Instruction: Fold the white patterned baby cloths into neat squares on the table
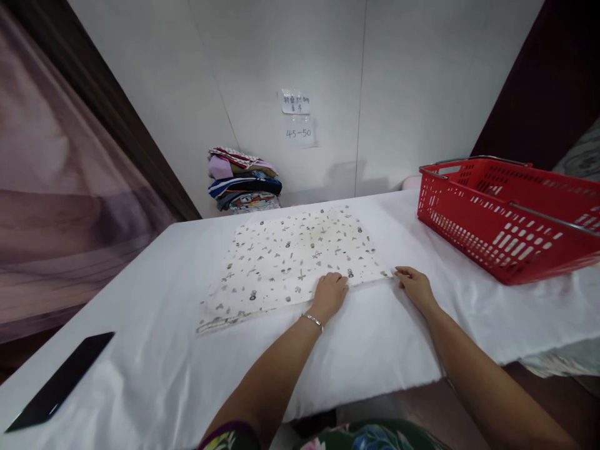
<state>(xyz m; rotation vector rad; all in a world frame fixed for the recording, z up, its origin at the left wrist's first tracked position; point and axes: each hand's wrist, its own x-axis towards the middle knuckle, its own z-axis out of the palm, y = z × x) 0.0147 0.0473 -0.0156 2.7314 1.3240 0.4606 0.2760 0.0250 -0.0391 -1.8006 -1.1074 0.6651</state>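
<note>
A white cloth with small grey and tan prints lies folded in a flat rectangle on the white-covered table. Its layers show along the near left edge. My left hand, with a bracelet at the wrist, rests palm down across the cloth's near edge, right of the middle. The fingers of that hand lie on the fabric. At the near right corner, my right hand pinches the cloth between thumb and fingers.
A red plastic basket with metal handles stands at the right. Folded clothes are piled by the back wall. A flat black object lies at the near left. Paper signs hang on the wall; a pinkish curtain hangs left.
</note>
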